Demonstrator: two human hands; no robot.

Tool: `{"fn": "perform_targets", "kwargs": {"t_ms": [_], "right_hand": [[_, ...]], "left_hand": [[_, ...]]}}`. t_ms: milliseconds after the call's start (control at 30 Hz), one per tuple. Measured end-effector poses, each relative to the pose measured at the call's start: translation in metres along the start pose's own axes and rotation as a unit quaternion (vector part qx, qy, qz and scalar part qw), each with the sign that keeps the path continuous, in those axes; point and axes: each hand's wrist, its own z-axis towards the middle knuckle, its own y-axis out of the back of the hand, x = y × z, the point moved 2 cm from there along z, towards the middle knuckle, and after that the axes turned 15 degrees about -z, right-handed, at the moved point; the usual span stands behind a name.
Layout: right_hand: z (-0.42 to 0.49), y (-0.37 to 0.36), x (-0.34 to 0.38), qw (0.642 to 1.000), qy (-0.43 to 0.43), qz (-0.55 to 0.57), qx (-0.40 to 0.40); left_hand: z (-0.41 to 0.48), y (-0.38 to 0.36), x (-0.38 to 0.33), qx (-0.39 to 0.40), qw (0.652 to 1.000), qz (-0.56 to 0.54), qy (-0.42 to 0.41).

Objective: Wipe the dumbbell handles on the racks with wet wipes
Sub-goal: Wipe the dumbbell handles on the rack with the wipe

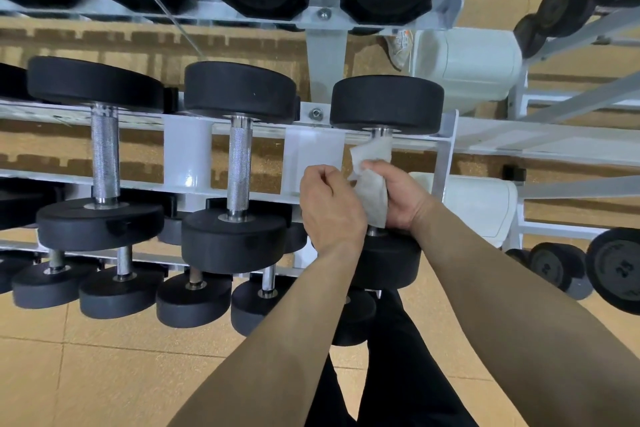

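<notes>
This is looking like the free-weight area of a gym; a white painted steel rack (187,156) with tiered rails is carrying rows of black round-headed dumbbells with knurled chrome handles (239,166); larger ones are lying on the upper tiers, and smaller black dumbbells (194,298) are sitting along the lowest rail; moulded weight numbers (620,269) are showing on some black end faces; a second white metal rack (571,189) is standing just beside it at the right, loaded the same way; tan square floor tiles (104,374) are spreading beneath.
</notes>
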Motion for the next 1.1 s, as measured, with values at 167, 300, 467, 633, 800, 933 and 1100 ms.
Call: {"fn": "perform_targets", "kwargs": {"t_ms": [167,300,467,633,800,933,1100], "right_hand": [[-0.011,-0.006,0.006,0.977,0.019,-0.157,-0.146],[-0.001,-0.02,0.039,0.918,0.127,-0.186,-0.328],[0.004,-0.008,0.031,0.988,0.066,-0.068,-0.122],[-0.009,-0.001,0.001,0.999,-0.017,-0.046,-0.008],[-0.017,-0.012,0.0,0.96,0.016,-0.2,-0.196],[0.002,-0.023,0.025,0.914,0.1,-0.192,-0.342],[0.003,-0.007,0.033,0.987,0.114,-0.042,-0.108]], "left_hand": [[0.001,0.001,0.002,0.002,1.0,0.004,0.0],[0.0,0.0,0.0,0.001,1.0,0.0,0.007],[0.001,0.0,0.001,0.0,1.0,-0.003,0.007],[0.0,-0.001,0.002,0.0,1.0,-0.009,0.0],[0.001,0.0,0.002,0.005,1.0,-0.005,0.008],[0.0,0.0,0.001,0.004,1.0,0.0,0.006],[-0.001,0.0,0.001,0.004,1.0,0.002,-0.001]]}}
